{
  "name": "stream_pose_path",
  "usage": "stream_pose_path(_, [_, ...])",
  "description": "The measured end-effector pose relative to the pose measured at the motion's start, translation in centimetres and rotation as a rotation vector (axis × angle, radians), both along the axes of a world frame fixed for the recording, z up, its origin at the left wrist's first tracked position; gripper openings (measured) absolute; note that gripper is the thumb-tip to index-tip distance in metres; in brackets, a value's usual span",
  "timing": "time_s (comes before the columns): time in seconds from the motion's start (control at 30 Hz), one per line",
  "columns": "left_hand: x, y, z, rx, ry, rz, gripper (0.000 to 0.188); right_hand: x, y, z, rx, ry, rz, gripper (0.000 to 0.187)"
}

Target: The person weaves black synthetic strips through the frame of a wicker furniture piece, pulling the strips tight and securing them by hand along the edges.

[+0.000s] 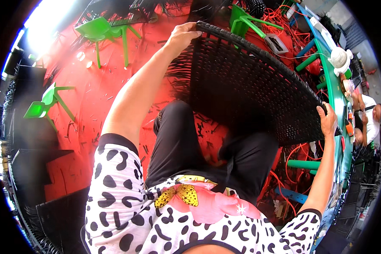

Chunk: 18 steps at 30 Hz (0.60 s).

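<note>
A large black woven panel (245,80) is held up in front of my knees, tilted, its thick braided edge running along the far side. My left hand (183,37) grips the far left corner of that edge, fingers wrapped over it. At the right end of the same edge, my right hand (327,120) is closed on the corner, thumb on the near side. Loose dark strand ends stick out along the panel's left side. Its lower part lies in shadow above my lap.
Green plastic chairs (110,33) and a small green chair (51,101) stand on the red floor (93,84), scattered with dark scraps. Tangled red hoses or cords lie at the right. A long green table (338,93) carries a white fan-like object (340,58). Beyond it sits another person (371,122).
</note>
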State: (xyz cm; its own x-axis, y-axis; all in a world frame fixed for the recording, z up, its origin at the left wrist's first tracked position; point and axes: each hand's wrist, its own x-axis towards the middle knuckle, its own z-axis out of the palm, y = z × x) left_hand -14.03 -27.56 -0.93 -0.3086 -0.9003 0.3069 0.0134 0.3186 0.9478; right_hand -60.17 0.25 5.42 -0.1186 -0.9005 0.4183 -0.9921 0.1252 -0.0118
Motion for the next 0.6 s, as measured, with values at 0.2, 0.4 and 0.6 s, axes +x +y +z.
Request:
stream_pose_path(0.2, [0.2,0.2,-0.2,-0.003,-0.104,-0.027,0.028,0.2,0.0,-0.1,-0.025,0.007,0.005,0.043])
stream_pose_path(0.4, [0.0,2.0,0.7,0.064,0.035,-0.076,0.038,0.6,0.5,0.0,-0.040,0.027,-0.013,0.042])
stream_pose_path(0.6, [0.1,0.7,-0.8,-0.040,-0.055,0.135,0.041,2.0,0.2,0.2,-0.094,0.075,0.030,0.040])
